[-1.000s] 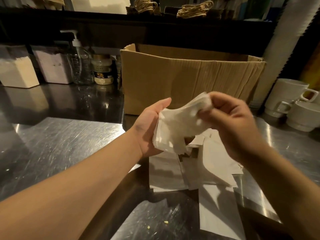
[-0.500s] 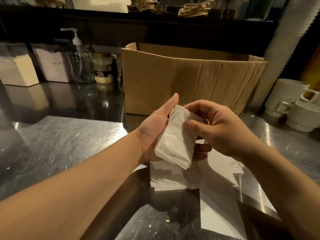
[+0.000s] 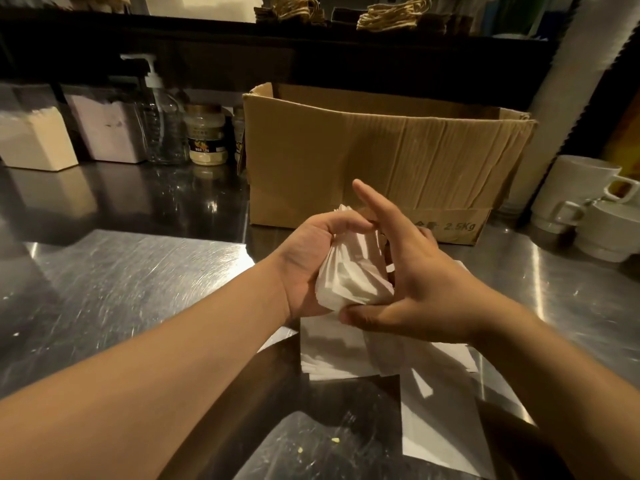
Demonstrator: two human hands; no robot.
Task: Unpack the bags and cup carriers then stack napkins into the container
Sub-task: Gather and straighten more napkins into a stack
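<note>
While my left hand gripped the napkins above the counter, near the box, my right hand, fingers mostly straight, pressed them; squaring the edges first would have stacked them neatly.

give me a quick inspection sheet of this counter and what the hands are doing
surface: scratched steel counter, a few small crumbs near the front edge.
job's things: bundle of white napkins held between both hands; loose napkins lying on the counter beneath them; open cardboard box behind.
clutter: pump bottle, labelled jar, two napkin-filled containers at back left; white cups at right.
hands: left hand grips the bundle; right hand presses its side, index finger straight, thumb under.
cables: nothing seen.
surroundings: dark shelf with twine-handled bags above.
</note>
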